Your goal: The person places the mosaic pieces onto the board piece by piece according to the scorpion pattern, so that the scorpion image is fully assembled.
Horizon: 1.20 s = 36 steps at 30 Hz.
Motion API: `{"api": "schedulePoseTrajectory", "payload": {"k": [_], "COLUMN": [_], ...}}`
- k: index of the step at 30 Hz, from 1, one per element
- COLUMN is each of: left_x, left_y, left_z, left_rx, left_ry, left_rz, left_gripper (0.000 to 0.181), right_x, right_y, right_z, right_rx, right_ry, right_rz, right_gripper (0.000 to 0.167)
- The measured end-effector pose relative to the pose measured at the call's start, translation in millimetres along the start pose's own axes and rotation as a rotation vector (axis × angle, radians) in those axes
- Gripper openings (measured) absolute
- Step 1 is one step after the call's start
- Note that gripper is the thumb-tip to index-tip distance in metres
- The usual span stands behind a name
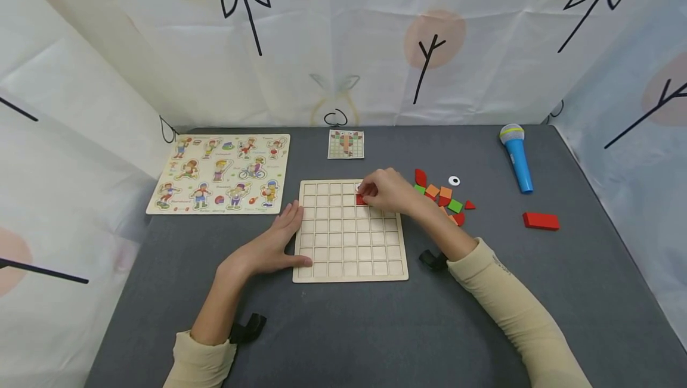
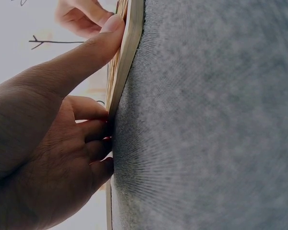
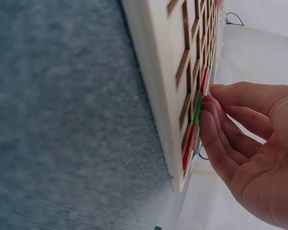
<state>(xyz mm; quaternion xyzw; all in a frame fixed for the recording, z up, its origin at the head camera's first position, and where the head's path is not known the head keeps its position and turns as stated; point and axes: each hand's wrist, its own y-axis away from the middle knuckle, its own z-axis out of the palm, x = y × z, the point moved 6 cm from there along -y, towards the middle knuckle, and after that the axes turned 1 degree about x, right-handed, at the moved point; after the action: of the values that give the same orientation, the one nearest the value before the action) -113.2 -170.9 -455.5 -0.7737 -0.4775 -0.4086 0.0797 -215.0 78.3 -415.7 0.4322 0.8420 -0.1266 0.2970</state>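
The pale wooden grid board (image 1: 328,276) lies in front of the person. Spread along its left edge, the left hand (image 1: 268,248) rests its thumb on the lower left corner; in the left wrist view that hand (image 2: 62,129) touches the board's edge (image 2: 129,52) with its fingertips. Over the board's upper right part, the right hand (image 1: 392,191) partly hides a red piece (image 1: 360,200). The right wrist view shows the right hand (image 3: 252,129) with bent fingers touching a green piece (image 3: 197,111), between two red pieces (image 3: 204,79) on the board.
Loose red, orange and green pieces (image 1: 455,206) lie right of the board, near a white ring (image 1: 454,180). Farther right are a red block (image 1: 541,221) and a blue toy microphone (image 1: 517,161). A picture puzzle (image 1: 220,173) is at the left, a pattern card (image 1: 346,144) behind.
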Motion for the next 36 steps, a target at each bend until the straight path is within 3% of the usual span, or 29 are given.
{"api": "schedulePoseTrajectory", "payload": {"k": [11,15,21,28,32,36], "left_x": [-2.1,-7.9,-2.3,-17.4,-8.9,0.1], "left_y": [-0.9,-1.3,-1.2,-4.5,-2.2,-1.0], "left_z": [0.6,2.5,1.1,5.7,3.1,1.5], "left_rx": [-0.003,0.016,0.008,0.025,0.020,0.002], "left_ry": [-0.029,-0.017,0.004,-0.034,-0.009,-0.033], "left_rz": [-0.022,0.000,-0.005,0.013,0.023,-0.014], "left_gripper": [0.123,0.125,0.126,0.127,0.125,0.120], "right_x": [6,14,30,51,63,74], "right_y": [14.2,23.5,39.7,57.4,69.4,79.6], "right_z": [-9,-16,-28,-46,-55,-62], "right_rx": [0.014,0.021,0.048,0.083,0.093,0.107], "right_ry": [-0.095,-0.124,-0.136,-0.135,-0.136,-0.136], "right_rz": [-0.008,0.026,0.066,0.098,0.130,0.155], "right_gripper": [0.014,0.017,0.020,0.020,0.024,0.026]}}
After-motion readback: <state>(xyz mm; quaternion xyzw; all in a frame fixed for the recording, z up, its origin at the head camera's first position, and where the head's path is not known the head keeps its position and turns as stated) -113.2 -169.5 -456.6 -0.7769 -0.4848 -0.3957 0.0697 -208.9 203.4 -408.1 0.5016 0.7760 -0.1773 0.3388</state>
